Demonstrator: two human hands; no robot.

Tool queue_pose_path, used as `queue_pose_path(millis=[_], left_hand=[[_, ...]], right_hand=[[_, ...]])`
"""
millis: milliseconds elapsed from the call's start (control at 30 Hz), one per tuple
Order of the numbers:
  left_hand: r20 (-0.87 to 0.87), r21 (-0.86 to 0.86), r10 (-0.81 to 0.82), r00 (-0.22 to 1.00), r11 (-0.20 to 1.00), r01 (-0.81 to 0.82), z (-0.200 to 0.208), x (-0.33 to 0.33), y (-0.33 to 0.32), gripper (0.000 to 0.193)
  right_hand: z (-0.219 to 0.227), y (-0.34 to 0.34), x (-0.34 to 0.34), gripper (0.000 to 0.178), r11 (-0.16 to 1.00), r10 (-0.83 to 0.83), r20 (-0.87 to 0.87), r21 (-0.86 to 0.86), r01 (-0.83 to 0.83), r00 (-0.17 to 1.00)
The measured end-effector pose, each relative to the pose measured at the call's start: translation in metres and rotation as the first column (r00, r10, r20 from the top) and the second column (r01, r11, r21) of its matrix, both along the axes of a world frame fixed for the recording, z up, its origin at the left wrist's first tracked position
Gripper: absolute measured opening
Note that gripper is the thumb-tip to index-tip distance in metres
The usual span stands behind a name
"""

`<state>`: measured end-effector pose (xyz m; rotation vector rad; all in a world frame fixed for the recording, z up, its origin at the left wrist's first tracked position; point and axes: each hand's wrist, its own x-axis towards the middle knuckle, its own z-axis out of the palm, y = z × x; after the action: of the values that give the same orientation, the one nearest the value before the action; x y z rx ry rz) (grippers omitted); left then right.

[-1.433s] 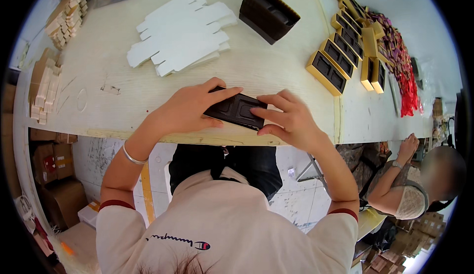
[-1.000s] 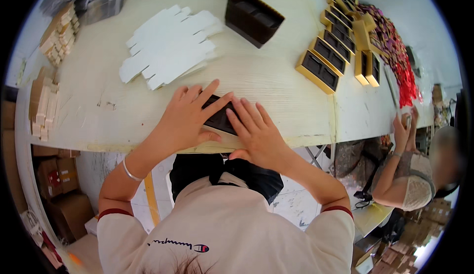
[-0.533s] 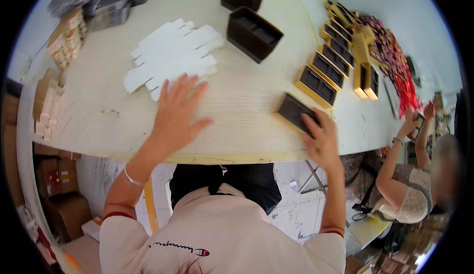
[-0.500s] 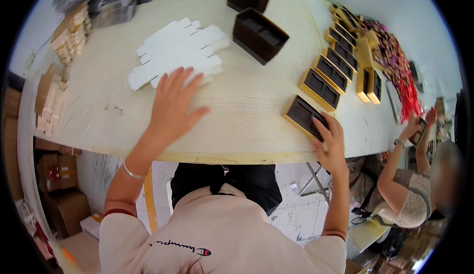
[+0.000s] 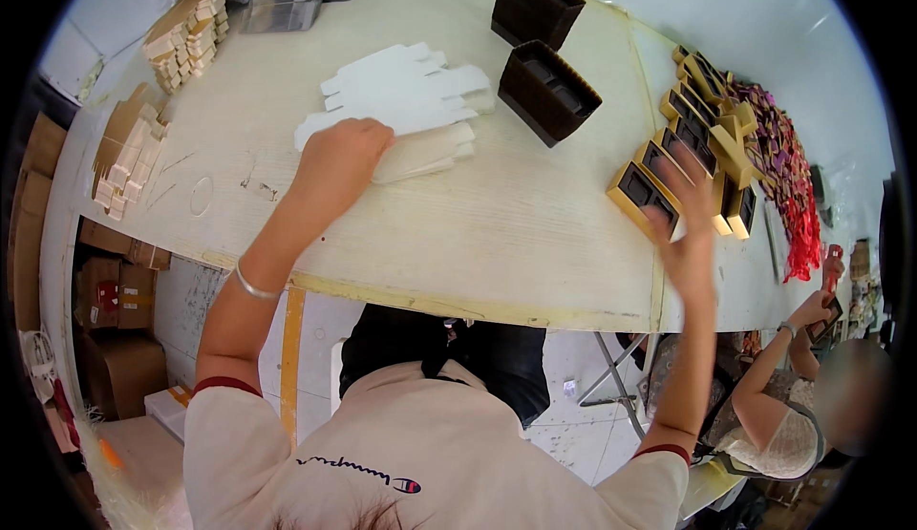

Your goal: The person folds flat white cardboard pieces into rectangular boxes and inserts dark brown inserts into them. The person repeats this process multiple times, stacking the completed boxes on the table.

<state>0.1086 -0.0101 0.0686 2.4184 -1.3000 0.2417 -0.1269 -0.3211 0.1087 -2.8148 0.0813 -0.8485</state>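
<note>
On the pale wooden surface, work stands at a handover between one finished unit and the next blank. At the right, a row of gold-edged boxes with dark inserts runs along the seam of the surface toward the far edge; the nearest box lies at the near end of that row, and the right hand hovers just over it with fingers spread wide, holding nothing — the hand is blurred, so whether a fingertip touches the box cannot be told. That unit appears placed with the rest. At the left, the left hand rests palm-down on the near edge of a fanned stack of flat white die-cut blanks, fingers loosely curled onto the top sheet; no sheet is yet lifted clear. Beyond the stack stand two dark brown insert trays, one behind the other, apart from both hands. Small tan cardboard pieces are piled at the far left corner, with more along the left edge. Red and purple wrapped items lie in a band at the far right. Judgement: several boxes are assembled and lined up, while a good many blanks remain unfolded — the greater share of the white stack looks outstanding. Another person sits low at the right, hands raised, apart from this work.
</note>
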Motion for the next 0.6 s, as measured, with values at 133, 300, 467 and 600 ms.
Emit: queue_pose_path(millis=[133, 300, 467, 600], left_hand=[[0.29, -0.191, -0.202, 0.936, 0.946, 0.263, -0.022, -0.059, 0.016, 0.011], [0.027, -0.266, -0.481, 0.877, 0.842, 0.47, -0.047, -0.127, 0.024, 0.016], [-0.347, -0.294, -0.46, 0.817, 0.881, 0.372, -0.047, -0.132, 0.009, 0.01], [-0.377, -0.146, -0.282, 0.883, 0.959, 0.244, -0.042, -0.123, -0.012, 0.01]], right_hand=[[-0.047, 0.08, 0.011, 0.064, 0.957, 0.275, -0.044, -0.084, -0.277, 0.961], [-0.08, 0.137, -0.023, 0.017, 0.878, 0.462, -0.083, -0.094, -0.469, 0.883], [-0.089, 0.136, -0.037, 0.016, 0.897, 0.315, 0.015, 0.322, -0.303, 0.949], [-0.101, 0.136, -0.029, 0.019, 0.942, 0.121, -0.049, 0.32, -0.099, 0.991]])
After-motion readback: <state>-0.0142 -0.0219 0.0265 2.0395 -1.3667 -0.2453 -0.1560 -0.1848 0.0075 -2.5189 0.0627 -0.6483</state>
